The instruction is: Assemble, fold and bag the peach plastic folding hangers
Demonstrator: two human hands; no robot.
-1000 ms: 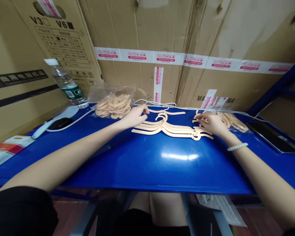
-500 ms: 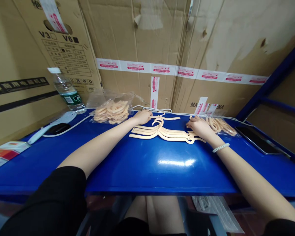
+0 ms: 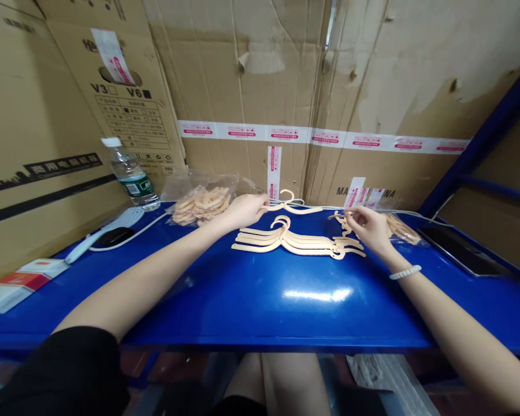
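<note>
Glossy blue metal tabletop, left edge: flat red-and-white cardboard packets, then a white oblong corded device and a clear plastic water bottle with a green label standing against the brown cartons. Next, a clear plastic bag of small peach-coloured pieces. Left hand: fingers closed around the left end of a single peach-coloured plastic hanger, held just off the surface at the back of the table, hook upward. In front of it, a flat stack of matching peach hangers lies mid-table with hooks aligned. Right hand: thumb and forefinger narrowed to a pinch on a small peach plastic piece, just above the stack's right end. Beyond it, a second clear bag of peach pieces and a black flat phone. Handling note, as a judgement: the hanger looks thin and flexible, so an end grip lets the far arm droop. A firm, level hold and a square fingertip pinch, kept clear of the stack, seem soundest.
</note>
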